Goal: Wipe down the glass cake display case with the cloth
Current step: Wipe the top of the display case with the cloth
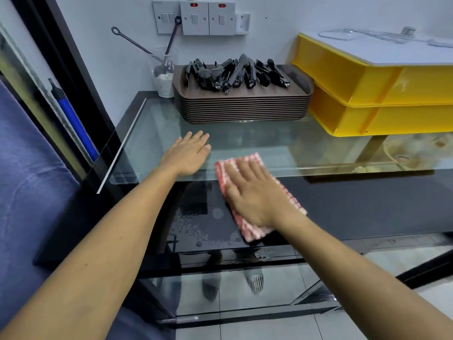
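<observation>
head | right hand [255, 195] flat, fingers straight, pressing cloth [247, 229] on sloped front glass of case [343, 204] | left hand [188, 155] flat, holding nothing, on glass top | droplets on glass left of cloth | trays [242, 106], tongs [235, 72], yellow crates [392, 94] on top

the glass case top [157, 133] carries a stack of brown trays [245, 106], yellow crates [392, 104] and a white cup [164, 85].

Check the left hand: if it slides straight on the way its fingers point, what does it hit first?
Likely the tray stack. The left hand lies flat on the glass top, fingers pointing away and slightly right, with bare glass between. Depth is unclear, so it might just clear the stack's left corner.
</observation>
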`<state>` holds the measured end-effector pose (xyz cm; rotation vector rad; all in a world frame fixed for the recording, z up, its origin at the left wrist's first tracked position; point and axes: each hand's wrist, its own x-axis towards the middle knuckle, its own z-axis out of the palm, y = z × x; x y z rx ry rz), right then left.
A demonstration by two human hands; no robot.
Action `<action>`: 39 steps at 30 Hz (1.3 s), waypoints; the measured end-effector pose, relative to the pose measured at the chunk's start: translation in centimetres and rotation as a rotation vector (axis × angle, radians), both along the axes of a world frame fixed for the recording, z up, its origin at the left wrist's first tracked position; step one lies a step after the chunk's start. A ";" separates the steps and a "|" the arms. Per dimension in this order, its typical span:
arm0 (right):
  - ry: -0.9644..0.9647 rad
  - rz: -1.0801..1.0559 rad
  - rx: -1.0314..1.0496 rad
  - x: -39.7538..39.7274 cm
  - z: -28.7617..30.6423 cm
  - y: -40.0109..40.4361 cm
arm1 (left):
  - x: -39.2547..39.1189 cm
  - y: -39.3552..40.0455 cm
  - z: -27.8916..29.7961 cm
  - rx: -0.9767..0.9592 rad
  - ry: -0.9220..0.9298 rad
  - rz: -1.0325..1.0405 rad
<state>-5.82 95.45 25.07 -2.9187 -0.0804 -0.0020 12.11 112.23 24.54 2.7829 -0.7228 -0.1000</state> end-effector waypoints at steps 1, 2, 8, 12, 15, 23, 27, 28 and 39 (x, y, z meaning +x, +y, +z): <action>-0.003 0.066 0.004 -1.7 0.0 0.5 | 0.1 0.0 0.1 -0.001 0.006 -0.005; 0.001 0.111 0.016 -3.3 0.0 0.5 | 0.1 0.0 0.1 -0.003 0.015 -0.008; 0.019 -0.061 -0.109 -1.6 -0.8 -7.9 | 0.3 0.0 0.0 0.001 0.007 -0.008; 0.026 -0.256 -0.053 3.5 -0.6 -7.9 | 0.1 0.0 -0.1 -0.030 0.006 0.001; 0.032 -0.173 -0.025 4.9 -0.1 -3.3 | 0.0 0.2 0.1 -0.065 0.000 0.025; 0.041 0.158 -0.066 -4.4 0.2 -4.0 | 1.0 0.9 0.3 -0.047 -0.003 0.037; 0.051 -0.094 -0.146 -0.8 0.4 -10.8 | 2.1 2.4 0.8 -0.010 0.022 -0.040; 0.053 -0.160 -0.134 0.6 0.4 -11.2 | 2.2 2.7 0.8 -0.011 0.030 -0.051; 0.022 0.116 -0.030 2.3 0.3 3.4 | 2.8 3.3 0.2 -0.085 0.013 0.046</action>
